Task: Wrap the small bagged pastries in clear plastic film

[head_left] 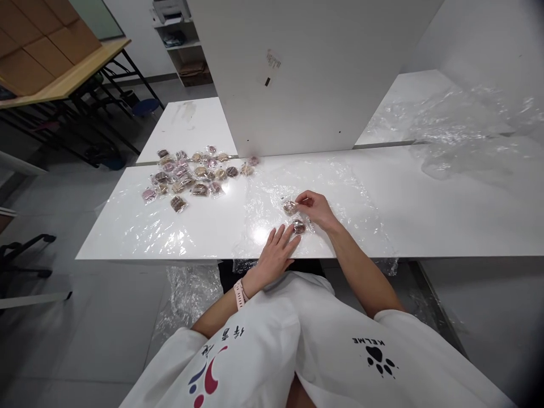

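My right hand (317,208) pinches the edge of a small round snack in a clear wrapper (289,208), light brown and lying on the bubble wrap. Just below it is a second, darker wrapped snack (298,227). My left hand (278,251) rests with its fingers stretched out, the fingertips at the near side of the darker one. Under both hands a sheet of clear bubble wrap (352,198) is spread over the white table (446,221). A pink band circles my left wrist.
Several wrapped snacks (199,171), pink, tan and brown, lie in a loose pile at the left. A white upright panel (297,96) stands along the table's back edge. Crumpled clear plastic (459,130) lies at the right; more plastic (191,292) hangs below the front edge.
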`<state>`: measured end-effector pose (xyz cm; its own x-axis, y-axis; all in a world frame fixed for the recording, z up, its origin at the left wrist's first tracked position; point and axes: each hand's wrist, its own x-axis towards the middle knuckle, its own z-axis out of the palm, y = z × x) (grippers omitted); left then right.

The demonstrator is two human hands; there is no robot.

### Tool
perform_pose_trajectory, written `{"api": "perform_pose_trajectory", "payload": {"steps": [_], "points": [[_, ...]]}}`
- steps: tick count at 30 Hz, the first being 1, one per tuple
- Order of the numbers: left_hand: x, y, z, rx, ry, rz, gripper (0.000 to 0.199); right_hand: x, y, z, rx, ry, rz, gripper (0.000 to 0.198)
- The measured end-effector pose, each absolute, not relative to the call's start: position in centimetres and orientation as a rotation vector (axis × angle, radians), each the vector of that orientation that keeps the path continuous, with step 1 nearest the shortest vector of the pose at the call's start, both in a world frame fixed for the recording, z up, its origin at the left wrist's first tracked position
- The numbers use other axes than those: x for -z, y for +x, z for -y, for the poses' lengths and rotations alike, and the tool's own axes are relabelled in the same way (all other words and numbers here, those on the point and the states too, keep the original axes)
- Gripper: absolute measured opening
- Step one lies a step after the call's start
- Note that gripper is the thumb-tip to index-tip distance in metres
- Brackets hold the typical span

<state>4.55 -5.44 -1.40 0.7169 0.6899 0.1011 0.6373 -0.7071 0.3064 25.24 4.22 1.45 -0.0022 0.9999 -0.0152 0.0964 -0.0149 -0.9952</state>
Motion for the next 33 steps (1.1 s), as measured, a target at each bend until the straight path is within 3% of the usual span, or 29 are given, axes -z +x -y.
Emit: {"api": "perform_pose_trajectory", "payload": {"steps": [4,9,11,15,21,26,33], "points": [[1.4,4.5,5.4,-0.323,2.67,-1.043,0.073,-2.0,29.4,-2.3,-1.171,-1.238,1.256,0.031],[1.3,4.5,5.5,-0.379,2.668,-1.025,0.07,-1.7,32.2,2.6,-1.029,-1.478,1.465,0.033],[0.9,4.2,5.7,-0.449,2.658,-1.031,0.059,-1.9,31.6,4.7,-0.799,-1.535,1.664,0.033],[-0.5,2.7,6.3,-0.615,2.607,-1.067,0.015,-1.8,30.3,8.8,-0.39,-1.458,2.124,0.041],[-2.3,-0.1,6.3,-0.663,2.369,-1.249,0.015,0.5,32.8,12.3,-0.068,-1.55,2.158,0.019],[-3.8,-1.8,5.2,-0.542,2.247,-1.328,0.014,-1.3,35.0,12.2,-0.16,-1.527,2.174,0.022],[-6.5,-1.7,0.4,-0.124,2.393,-1.371,0.022,-6.6,36.8,3.8,-0.765,-1.645,2.374,0.037]]}}
